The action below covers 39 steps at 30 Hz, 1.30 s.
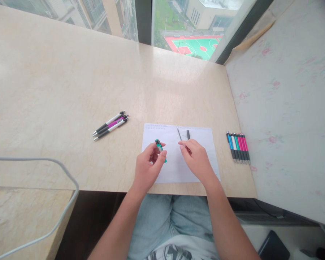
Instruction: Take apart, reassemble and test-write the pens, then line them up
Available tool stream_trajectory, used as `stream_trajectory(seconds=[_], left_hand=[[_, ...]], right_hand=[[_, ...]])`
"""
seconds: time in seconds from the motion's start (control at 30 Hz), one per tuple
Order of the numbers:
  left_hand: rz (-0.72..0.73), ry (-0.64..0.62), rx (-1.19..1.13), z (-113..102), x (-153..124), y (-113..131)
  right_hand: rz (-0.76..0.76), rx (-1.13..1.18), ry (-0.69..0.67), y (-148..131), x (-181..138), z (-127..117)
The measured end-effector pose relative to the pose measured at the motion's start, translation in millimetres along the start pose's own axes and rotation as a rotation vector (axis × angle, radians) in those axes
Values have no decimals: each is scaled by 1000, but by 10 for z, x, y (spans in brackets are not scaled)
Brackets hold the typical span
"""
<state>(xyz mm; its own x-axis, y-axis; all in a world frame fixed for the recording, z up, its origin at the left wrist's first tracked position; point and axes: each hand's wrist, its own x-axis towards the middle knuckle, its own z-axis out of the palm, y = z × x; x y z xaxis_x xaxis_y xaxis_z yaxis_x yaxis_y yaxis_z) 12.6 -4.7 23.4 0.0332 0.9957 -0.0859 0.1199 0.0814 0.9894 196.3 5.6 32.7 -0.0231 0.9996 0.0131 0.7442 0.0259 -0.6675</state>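
Observation:
My left hand [149, 164] is closed around the teal upper barrel [159, 145] of a pen, its black clip end pointing up and away. My right hand [195, 156] is pinched, fingertips at the near end of a thin dark pen refill [179, 134]; the exact contact is hard to see. Just beyond these fingers a black pen grip [188, 134] lies on the white paper sheet [173, 173]. Both hands are over this sheet, a small distance apart. Faint writing runs along the sheet's far edge.
Three click pens [111, 125], white and purple with black grips, lie to the left. On the right, several colored pens [237, 147] form a row beside the floral wall panel [276, 108]. A grey cable [67, 173] loops at the left; windows border the far edge of the table [56, 90].

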Motion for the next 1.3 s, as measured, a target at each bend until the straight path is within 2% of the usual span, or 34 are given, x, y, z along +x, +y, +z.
stream_trajectory(seconds=[0.2, 0.43, 0.53, 0.7, 0.83, 0.97, 1.07, 1.2, 1.3], left_hand=[[12, -59, 34, -6, 0, 46], [4, -90, 86, 24, 4, 46], [-44, 11, -73, -4, 15, 27], [-49, 350, -428, -199, 86, 3], [-77, 450, -574, -332, 151, -45], [-102, 393, -584, -307, 136, -64], [-111, 308, -496, -247, 100, -55], [-130, 175, -334, -197, 70, -34], [-136, 121, -277, -177, 61, -5]], right_hand=[[-67, 111, 73, 27, 55, 30], [-95, -33, 138, 12, 103, 89], [-112, -52, 84, -30, 103, 141], [-156, -53, 0, -121, 172, 248], [-158, -94, -9, -155, 278, 283], [-107, -182, 20, -101, 352, 265], [-89, -223, 43, -47, 372, 270], [-131, -251, 29, -54, 390, 320], [-165, -266, 7, -89, 418, 355]])
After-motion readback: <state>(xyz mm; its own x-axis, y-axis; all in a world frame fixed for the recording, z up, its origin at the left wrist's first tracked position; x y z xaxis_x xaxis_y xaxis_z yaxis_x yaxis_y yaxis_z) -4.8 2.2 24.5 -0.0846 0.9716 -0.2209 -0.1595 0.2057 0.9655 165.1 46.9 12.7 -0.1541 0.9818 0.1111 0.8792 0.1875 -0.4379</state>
